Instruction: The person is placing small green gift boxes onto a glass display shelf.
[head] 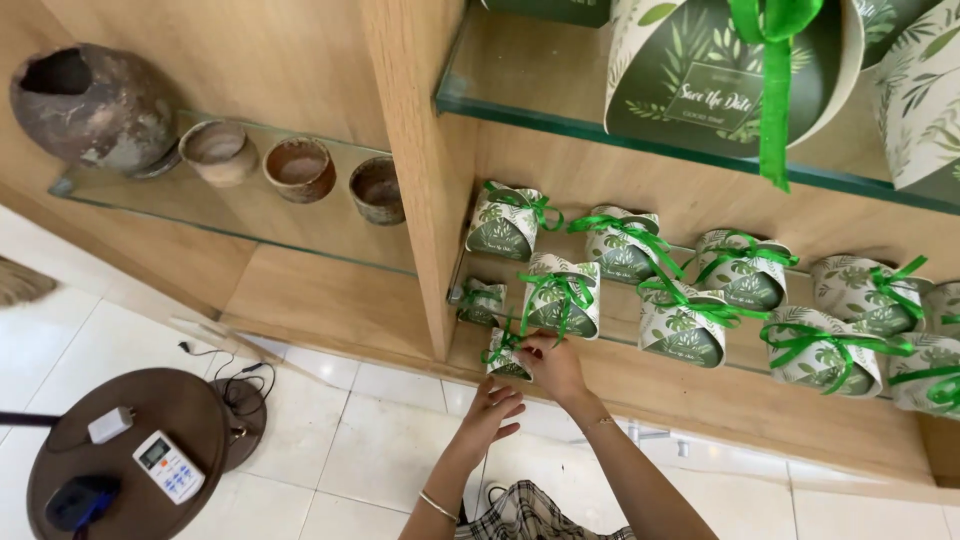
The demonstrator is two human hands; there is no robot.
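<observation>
My right hand [553, 366] pinches the small leaf-print gift box [507, 358] at the shelf [700, 395] edge; my left hand [492, 408] hovers open, empty.

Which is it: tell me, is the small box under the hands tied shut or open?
Tied shut: the small box has its green ribbon knotted across the top, flaps drawn together.

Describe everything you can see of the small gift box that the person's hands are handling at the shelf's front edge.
The small gift box is a rounded white card favour box printed with green leaves and a dark green front panel, tied with a bright green ribbon bow on top. It sits tilted at the front edge of the glass shelf, lowest of the boxes. The right hand grips its right side; the left hand hovers just beneath.
</observation>
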